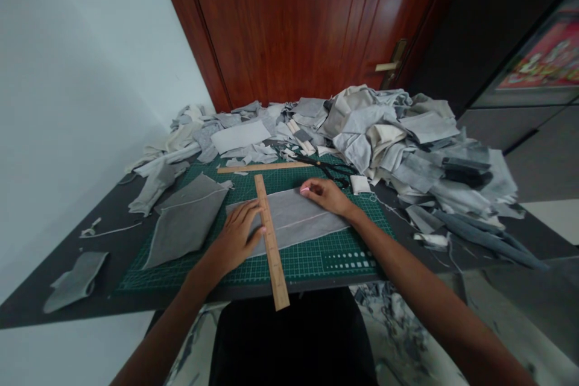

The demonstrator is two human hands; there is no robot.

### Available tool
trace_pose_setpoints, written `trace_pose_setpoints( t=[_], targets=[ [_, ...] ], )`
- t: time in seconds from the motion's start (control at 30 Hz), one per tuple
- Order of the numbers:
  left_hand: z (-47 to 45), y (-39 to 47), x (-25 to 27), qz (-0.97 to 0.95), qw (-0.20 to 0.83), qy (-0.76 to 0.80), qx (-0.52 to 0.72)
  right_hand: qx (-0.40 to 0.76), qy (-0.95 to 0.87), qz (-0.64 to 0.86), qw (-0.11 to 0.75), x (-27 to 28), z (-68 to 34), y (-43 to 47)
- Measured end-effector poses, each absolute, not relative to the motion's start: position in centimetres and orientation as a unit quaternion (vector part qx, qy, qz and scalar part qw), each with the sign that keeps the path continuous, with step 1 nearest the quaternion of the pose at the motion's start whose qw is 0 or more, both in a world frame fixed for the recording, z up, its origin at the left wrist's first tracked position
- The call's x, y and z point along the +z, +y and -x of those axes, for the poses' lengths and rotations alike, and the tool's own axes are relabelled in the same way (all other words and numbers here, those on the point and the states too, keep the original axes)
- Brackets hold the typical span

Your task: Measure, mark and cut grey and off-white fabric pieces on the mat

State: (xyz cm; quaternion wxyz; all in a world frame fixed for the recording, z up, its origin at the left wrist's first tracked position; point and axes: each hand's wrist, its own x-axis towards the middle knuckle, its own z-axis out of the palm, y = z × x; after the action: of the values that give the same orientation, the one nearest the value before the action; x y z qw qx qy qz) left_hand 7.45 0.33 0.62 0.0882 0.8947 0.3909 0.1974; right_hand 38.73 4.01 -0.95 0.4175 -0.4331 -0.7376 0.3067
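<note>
A grey cloth piece (294, 211) with a pale lengthwise line lies on the green cutting mat (298, 268). Across it rests a wooden ruler (272, 247), whose near end sticks out past the table edge. My left hand (235, 235) lies flat on the cloth with fingers spread, its fingertips and thumb touching the ruler's left side. Over the cloth's far edge, right of the ruler, my right hand (328, 196) is closed in a pinch on a small pinkish-white piece (304, 189) that looks like tailor's chalk. Another grey cloth piece (187, 217) is spread left of my left hand.
A second wooden ruler (262, 167) lies along the mat's far side, near black scissors (328, 166). Heaped grey and cream cloth (384, 126) covers the table's back and right. A folded grey scrap (76, 280) sits front left. Behind stands a wooden door (307, 30).
</note>
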Motion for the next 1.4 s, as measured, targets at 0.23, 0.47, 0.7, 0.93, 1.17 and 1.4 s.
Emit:
trace_pose_setpoints(
  t=[0.23, 0.47, 0.7, 0.93, 1.17, 1.4],
  targets=[
    [-7.9, -0.5, 0.7, -0.91, 0.064, 0.371, 0.176, 0.314, -0.741, 0.436, 0.403, -0.9, -39.2, 4.5],
    [-7.6, -0.6, 1.2, -0.937, 0.057, 0.314, 0.143, 0.335, -0.735, 0.437, 0.397, -1.2, -39.2, 4.3],
    [-7.5, -0.5, 1.4, -0.935, 0.098, 0.311, 0.138, 0.357, -0.714, 0.443, 0.407, -1.1, -39.1, 4.1],
    [-7.3, -0.8, 1.1, -0.931, 0.093, 0.32, 0.151, 0.369, -0.703, 0.452, 0.407, -1.2, -39.0, 4.0],
    [-7.0, -0.6, 0.3, -0.925, 0.086, 0.338, 0.149, 0.252, -0.722, 0.506, 0.398, -0.3, -37.4, 2.6],
    [-6.9, -0.5, -0.1, -0.927, 0.085, 0.336, 0.145, 0.204, -0.707, 0.592, 0.327, 1.3, -31.4, 2.4]
  ],
)
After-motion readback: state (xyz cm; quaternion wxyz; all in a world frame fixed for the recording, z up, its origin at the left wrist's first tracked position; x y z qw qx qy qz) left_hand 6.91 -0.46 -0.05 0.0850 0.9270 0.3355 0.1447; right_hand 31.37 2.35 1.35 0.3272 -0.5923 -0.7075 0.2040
